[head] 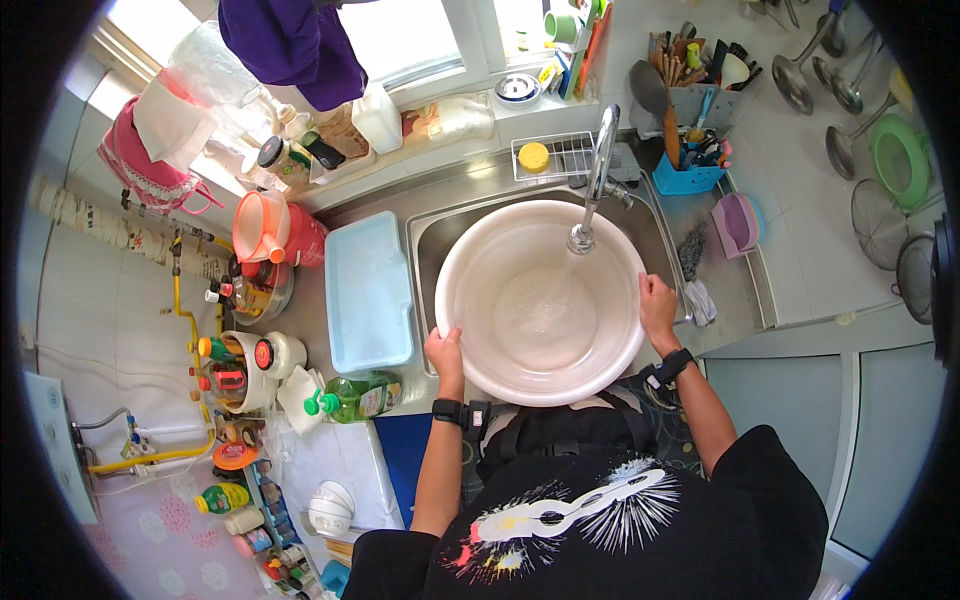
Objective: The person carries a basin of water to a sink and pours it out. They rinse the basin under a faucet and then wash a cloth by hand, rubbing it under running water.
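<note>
A large white plastic basin (480,315) rests over the stainless steel sink (427,247), with some water seen at its bottom. My left hand (445,357) grips its left rim, thumb on top. On the opposite side, my right hand (658,309) holds the right rim. Above the basin's upper right part hangs the chrome faucet (600,165); whether water runs from it is hard to tell. Both wrists wear black straps. A light blue plastic tray or lid (369,292) lies on the counter left of the sink.
A green dish soap bottle (364,397) lies near my left forearm. Behind the faucet, a wire rack (555,154) holds a yellow sponge (533,157). A blue basket (686,176) and a purple container (735,225) stand at right. White bowls (331,508) sit lower left.
</note>
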Action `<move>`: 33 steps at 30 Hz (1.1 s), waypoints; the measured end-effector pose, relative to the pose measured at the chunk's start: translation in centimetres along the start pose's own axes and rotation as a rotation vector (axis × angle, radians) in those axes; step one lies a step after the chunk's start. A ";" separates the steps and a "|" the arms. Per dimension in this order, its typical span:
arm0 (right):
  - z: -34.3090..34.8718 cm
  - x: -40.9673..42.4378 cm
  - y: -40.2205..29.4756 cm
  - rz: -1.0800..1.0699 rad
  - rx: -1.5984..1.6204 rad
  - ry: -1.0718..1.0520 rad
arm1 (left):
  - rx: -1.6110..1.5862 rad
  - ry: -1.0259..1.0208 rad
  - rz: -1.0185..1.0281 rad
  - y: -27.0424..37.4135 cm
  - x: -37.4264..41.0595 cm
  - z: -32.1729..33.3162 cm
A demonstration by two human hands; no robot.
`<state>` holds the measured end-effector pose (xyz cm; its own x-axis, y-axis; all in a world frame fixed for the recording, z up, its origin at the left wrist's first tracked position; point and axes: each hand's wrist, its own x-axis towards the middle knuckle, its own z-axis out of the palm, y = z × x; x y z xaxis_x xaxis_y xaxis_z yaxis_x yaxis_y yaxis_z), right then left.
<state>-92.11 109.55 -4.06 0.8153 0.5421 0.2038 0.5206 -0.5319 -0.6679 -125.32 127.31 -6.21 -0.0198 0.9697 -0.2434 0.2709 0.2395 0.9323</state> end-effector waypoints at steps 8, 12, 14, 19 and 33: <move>0.0 0.3 -0.3 0.057 -0.020 -0.051 | -0.025 -0.009 -0.007 0.5 0.1 0.2; 0.1 0.5 -0.3 0.060 -0.023 -0.045 | -0.059 -0.010 -0.016 0.5 0.3 0.4; 0.3 0.6 -0.2 0.061 -0.028 -0.045 | -0.052 -0.018 -0.025 0.4 0.5 0.4; 0.8 1.1 0.0 0.087 -0.075 -0.057 | -0.035 -0.031 -0.055 0.7 0.8 0.6; 1.8 2.2 0.1 0.077 -0.105 -0.060 | -0.018 -0.041 -0.089 0.0 2.6 1.2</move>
<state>-90.70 111.88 -5.01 0.8389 0.5332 0.1093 0.4831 -0.6370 -0.6007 -124.22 129.77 -7.17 -0.0038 0.9420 -0.3355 0.2523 0.3256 0.9112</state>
